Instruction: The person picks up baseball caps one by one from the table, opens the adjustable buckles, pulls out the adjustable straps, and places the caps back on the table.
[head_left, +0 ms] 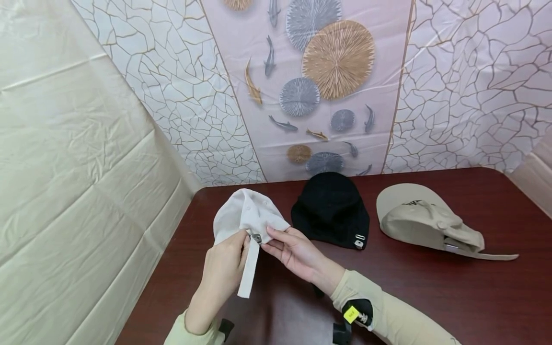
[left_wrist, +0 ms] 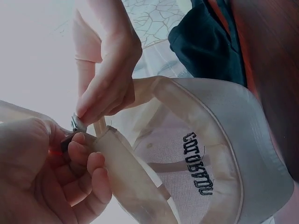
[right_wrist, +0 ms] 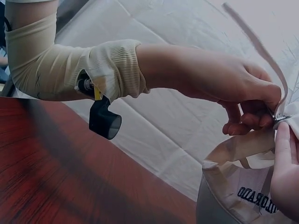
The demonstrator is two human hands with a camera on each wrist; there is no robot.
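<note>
Both hands hold a white baseball cap point(head_left: 265, 211) in the air, its back strap point(head_left: 248, 277) hanging down loose. My left hand point(head_left: 224, 261) pinches the strap beside a small metal buckle point(head_left: 257, 237). The thumb and fingers of my right hand point(head_left: 299, 254) pinch the cap's back edge on the buckle's other side. Through the opening in the left wrist view, dark lettering point(left_wrist: 198, 163) shows near the grey-looking brim point(left_wrist: 252, 144). The fingers partly hide the buckle there. In the right wrist view the strap point(right_wrist: 261, 49) rises from the left hand's grip.
On the dark red-brown table point(head_left: 431, 297) behind the hands lies a black cap point(head_left: 329, 211) with a metal buckle. To its right a beige cap point(head_left: 427, 223) rests with its strap stretched out. Patterned cloth point(head_left: 258, 96) hangs at the back, plain cream cloth point(head_left: 86, 167) at the left.
</note>
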